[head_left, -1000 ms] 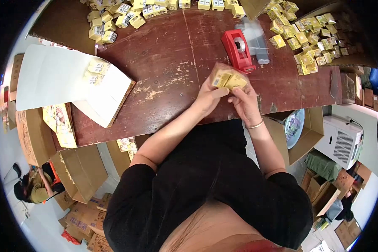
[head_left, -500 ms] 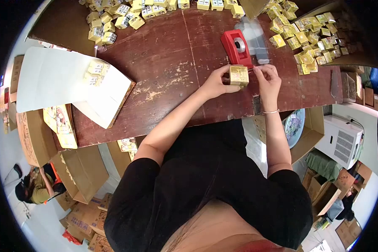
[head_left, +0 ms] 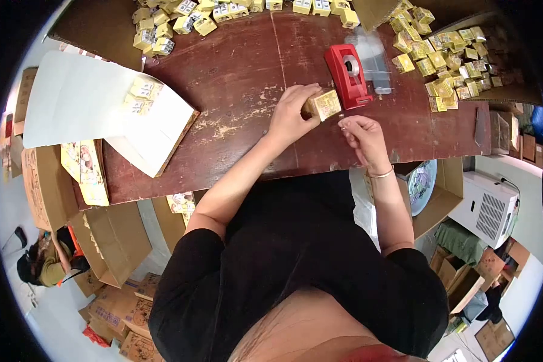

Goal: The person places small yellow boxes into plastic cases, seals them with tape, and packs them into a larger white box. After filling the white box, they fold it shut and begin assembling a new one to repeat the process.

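Note:
My left hand (head_left: 292, 114) grips a small yellow printed box (head_left: 327, 105) above the table, its fingers around the left side and one printed face tilted upward. My right hand (head_left: 363, 136) is closed in a pinch just below and right of the box. At its fingertips a tiny piece of tape (head_left: 342, 117) barely shows. Behind both hands stands a red tape dispenser (head_left: 348, 78) with a roll of clear tape in it; neither hand touches it.
Many yellow boxes (head_left: 443, 60) lie in a carton at the right back, and more boxes (head_left: 202, 24) line the far edge. An open white-lined carton (head_left: 157, 130) holds several boxes on the left. Clear plastic (head_left: 374, 63) lies beside the dispenser. Another person (head_left: 48, 259) is at far left.
My left hand has moved left with the box and turned it. My right hand has come away from the dispenser's front end, down and left toward the box.

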Tool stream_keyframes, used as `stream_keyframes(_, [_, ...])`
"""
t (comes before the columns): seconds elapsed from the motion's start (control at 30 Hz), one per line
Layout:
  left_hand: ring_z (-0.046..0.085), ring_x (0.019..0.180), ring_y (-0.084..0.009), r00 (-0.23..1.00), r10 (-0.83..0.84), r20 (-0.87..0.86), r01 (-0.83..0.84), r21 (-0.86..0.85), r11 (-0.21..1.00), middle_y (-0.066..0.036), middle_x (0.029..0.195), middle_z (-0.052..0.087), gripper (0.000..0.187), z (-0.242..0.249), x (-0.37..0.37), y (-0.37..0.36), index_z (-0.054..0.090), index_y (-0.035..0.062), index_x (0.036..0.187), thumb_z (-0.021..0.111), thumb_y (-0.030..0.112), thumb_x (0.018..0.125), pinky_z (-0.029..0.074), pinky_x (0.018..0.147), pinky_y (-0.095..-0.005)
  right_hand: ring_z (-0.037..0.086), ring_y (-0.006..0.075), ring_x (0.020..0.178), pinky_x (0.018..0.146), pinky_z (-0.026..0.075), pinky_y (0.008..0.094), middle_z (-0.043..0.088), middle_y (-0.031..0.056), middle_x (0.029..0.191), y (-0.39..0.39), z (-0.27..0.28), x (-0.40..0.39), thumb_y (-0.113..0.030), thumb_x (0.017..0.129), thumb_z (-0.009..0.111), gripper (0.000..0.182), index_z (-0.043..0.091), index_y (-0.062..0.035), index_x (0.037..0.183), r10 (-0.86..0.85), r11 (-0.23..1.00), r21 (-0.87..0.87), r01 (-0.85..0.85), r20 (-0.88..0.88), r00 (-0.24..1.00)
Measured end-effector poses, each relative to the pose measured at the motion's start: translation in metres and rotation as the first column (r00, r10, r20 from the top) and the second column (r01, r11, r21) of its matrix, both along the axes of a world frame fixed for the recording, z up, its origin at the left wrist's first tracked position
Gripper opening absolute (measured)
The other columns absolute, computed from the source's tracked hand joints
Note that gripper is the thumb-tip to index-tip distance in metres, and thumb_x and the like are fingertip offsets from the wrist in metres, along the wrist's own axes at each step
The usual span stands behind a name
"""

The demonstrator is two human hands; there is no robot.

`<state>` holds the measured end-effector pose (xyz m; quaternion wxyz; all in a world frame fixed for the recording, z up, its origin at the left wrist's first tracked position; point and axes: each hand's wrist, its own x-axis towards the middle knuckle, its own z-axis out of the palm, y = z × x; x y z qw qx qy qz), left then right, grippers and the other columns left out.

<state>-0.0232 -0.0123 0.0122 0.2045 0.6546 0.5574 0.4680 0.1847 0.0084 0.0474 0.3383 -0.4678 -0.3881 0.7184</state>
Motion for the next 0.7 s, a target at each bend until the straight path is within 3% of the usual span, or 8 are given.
stream_keyframes(0.13, [0.056, 0.115, -0.0323, 0.997, 0.05, -0.066, -0.042, 0.11, 0.993, -0.012, 0.12, 0.063, 0.055, 0.004, -0.009, -0.012, 0.061, 0.0063, 0.117, 0.078, 0.009, 0.065, 0.048, 0.096, -0.0399, 0.045, 0.0023, 0.054, 0.043, 0.028, 0.0165, 0.058, 0.0002, 0.07, 0.006, -0.011, -0.022, -0.015, 0.088, 0.07, 0.016, 0.067, 0.0004, 0.088, 0.198, 0.969, -0.142, -0.202, -0.039, 0.979])
stream_keyframes(0.27, [0.06, 0.11, -0.0259, 0.997, 0.067, 0.05, -0.067, 0.01, 0.998, -0.011, 0.116, 0.065, 0.051, 0.011, -0.02, -0.038, 0.061, 0.0055, 0.117, 0.078, 0.008, 0.068, 0.049, 0.093, -0.036, 0.054, 0.0052, 0.063, 0.047, 0.036, 0.0168, 0.061, 0.0025, 0.087, -0.004, -0.002, -0.059, -0.019, 0.082, 0.076, 0.04, 0.058, -0.001, 0.113, 0.224, 0.971, -0.124, -0.205, 0.171, 0.959])
stream_keyframes(0.33, [0.06, 0.104, -0.0151, 0.789, 0.13, 0.6, 0.195, -0.446, 0.873, -0.008, 0.112, 0.066, 0.048, 0.013, -0.024, -0.057, 0.06, 0.0032, 0.118, 0.078, 0.01, 0.074, 0.049, 0.089, -0.031, 0.058, 0.008, 0.072, 0.058, 0.047, 0.0202, 0.06, 0.0034, 0.097, -0.006, -0.025, -0.076, -0.012, 0.08, 0.076, 0.044, 0.056, -0.0002, 0.117, 0.103, 0.857, 0.495, -0.143, 0.107, 0.989])
stream_keyframes(0.43, [0.059, 0.103, -0.0115, 0.585, 0.147, 0.798, 0.31, -0.387, 0.868, -0.005, 0.114, 0.064, 0.045, 0.017, -0.045, -0.082, 0.055, 0.0013, 0.125, 0.07, 0.019, 0.087, 0.049, 0.086, -0.0293, 0.059, 0.0088, 0.076, 0.067, 0.051, 0.0229, 0.058, 0.0046, 0.106, -0.008, -0.017, -0.095, -0.006, 0.076, 0.078, 0.046, 0.057, 0.0005, 0.116, 0.292, 0.812, 0.449, -0.374, 0.242, 0.925])
stream_keyframes(0.5, [0.059, 0.11, -0.0192, 0.219, 0.251, 0.943, 0.4, -0.321, 0.858, -0.009, 0.122, 0.06, 0.053, 0.049, -0.063, -0.099, 0.049, 0.0037, 0.133, 0.047, 0.045, 0.1, 0.051, 0.089, -0.0338, 0.058, 0.0084, 0.073, 0.063, 0.049, 0.0217, 0.057, 0.0052, 0.107, -0.013, 0.005, -0.112, -0.004, 0.071, 0.08, 0.048, 0.059, -0.0009, 0.113, 0.406, 0.727, 0.441, -0.526, 0.342, 0.848])
stream_keyframes(0.57, [0.057, 0.117, -0.0223, 0.027, 0.353, 0.935, 0.453, -0.326, 0.829, -0.013, 0.128, 0.057, 0.065, 0.044, -0.091, -0.116, 0.047, 0.0042, 0.134, 0.036, 0.057, 0.099, 0.052, 0.09, -0.0388, 0.058, 0.0083, 0.073, 0.063, 0.048, 0.0221, 0.057, 0.0047, 0.108, -0.023, 0.035, -0.129, -0.004, 0.068, 0.081, 0.052, 0.059, -0.0051, 0.115, 0.463, 0.506, 0.548, -0.666, 0.479, 0.746])
stream_keyframes(0.67, [0.058, 0.118, -0.0249, 0.215, 0.458, 0.862, 0.617, -0.484, 0.621, -0.016, 0.131, 0.056, 0.058, 0.049, -0.141, -0.15, 0.043, 0.0027, 0.139, 0.047, 0.045, 0.1, 0.056, 0.089, -0.0368, 0.062, 0.0221, 0.101, 0.081, 0.055, 0.0326, 0.055, 0.0073, 0.124, -0.041, 0.039, -0.158, -0.005, 0.07, 0.077, 0.055, 0.058, -0.0115, 0.121, 0.455, -0.045, 0.793, -0.608, 0.558, 0.694])
stream_keyframes(0.7, [0.061, 0.111, -0.0224, 0.202, 0.395, 0.896, 0.521, -0.44, 0.731, -0.014, 0.125, 0.059, 0.051, 0.052, -0.156, -0.159, 0.046, 0.0032, 0.137, 0.055, 0.034, 0.098, 0.057, 0.085, -0.0321, 0.059, 0.0283, 0.111, 0.089, 0.054, 0.0373, 0.052, 0.0091, 0.132, -0.046, 0.039, -0.161, -0.007, 0.073, 0.076, 0.056, 0.056, -0.0128, 0.125, 0.472, -0.074, 0.776, -0.626, 0.58, 0.664])
